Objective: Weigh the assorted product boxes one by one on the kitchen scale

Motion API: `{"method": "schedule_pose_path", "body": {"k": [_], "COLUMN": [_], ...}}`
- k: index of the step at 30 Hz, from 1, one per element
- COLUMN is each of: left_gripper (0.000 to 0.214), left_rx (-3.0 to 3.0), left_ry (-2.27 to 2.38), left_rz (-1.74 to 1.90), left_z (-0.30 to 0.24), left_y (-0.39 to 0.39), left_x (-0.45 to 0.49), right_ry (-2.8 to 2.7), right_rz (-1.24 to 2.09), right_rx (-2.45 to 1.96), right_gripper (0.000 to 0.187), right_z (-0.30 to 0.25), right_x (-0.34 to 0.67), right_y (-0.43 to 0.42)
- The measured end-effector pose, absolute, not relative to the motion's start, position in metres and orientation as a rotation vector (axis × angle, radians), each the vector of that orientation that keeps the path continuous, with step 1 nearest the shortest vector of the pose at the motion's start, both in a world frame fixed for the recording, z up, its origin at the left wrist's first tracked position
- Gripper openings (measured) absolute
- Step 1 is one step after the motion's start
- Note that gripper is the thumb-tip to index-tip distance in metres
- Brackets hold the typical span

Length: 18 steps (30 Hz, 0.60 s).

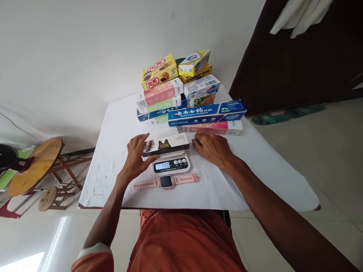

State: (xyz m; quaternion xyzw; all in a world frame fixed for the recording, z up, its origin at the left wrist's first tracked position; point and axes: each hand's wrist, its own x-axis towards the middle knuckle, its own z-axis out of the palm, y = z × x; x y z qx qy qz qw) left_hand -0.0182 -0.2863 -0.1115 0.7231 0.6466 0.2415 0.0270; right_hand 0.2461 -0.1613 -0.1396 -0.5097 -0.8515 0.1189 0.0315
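A long black and silver toothpaste box (167, 144) lies across a small white digital scale (171, 164) whose display reads 243. My left hand (136, 154) rests at the box's left end, fingers spread and touching it. To the right of the box, my right hand (211, 148) lies flat on the white table (119, 124) with its fingers loosely curled and nothing in it. A pink smartwatch (166, 181) lies stretched out just in front of the scale.
Behind the scale lie a blue toothpaste box (206, 112) on a pink one (218, 127), and a stack of several small cartons with a yellow snack box (159, 71) on top. Wooden stools (36, 162) stand to the left, a dark door (297, 64) at right.
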Motion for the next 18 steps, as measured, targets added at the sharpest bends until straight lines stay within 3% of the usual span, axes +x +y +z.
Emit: {"method": "schedule_pose_path", "body": {"k": [4,7,12,18], "left_gripper": [0.049,0.039,0.047,0.047], "left_rx": [2.361,2.286,1.998,1.574], "left_ry": [1.837,1.851,2.212,2.700], "left_rz": [0.514,0.545,0.808,0.614], "left_z": [-0.105,-0.097,-0.079,-0.080], "left_y": [-0.270,-0.277,-0.296,-0.236], "left_x": [-0.007,-0.023,-0.107,-0.209], "right_ry": [-2.585,-2.570,-2.551,-2.463], "right_rz": [0.372,0.361,0.282,0.210], "right_rx": [-1.534,-1.509,-1.473,-1.352], "right_gripper": [0.030,0.030,0.031,0.032], "right_z": [-0.145,-0.152,-0.164,-0.181], "right_x": [0.248,0.249,0.250,0.255], "right_y": [-0.161,-0.159,-0.156,-0.151]}}
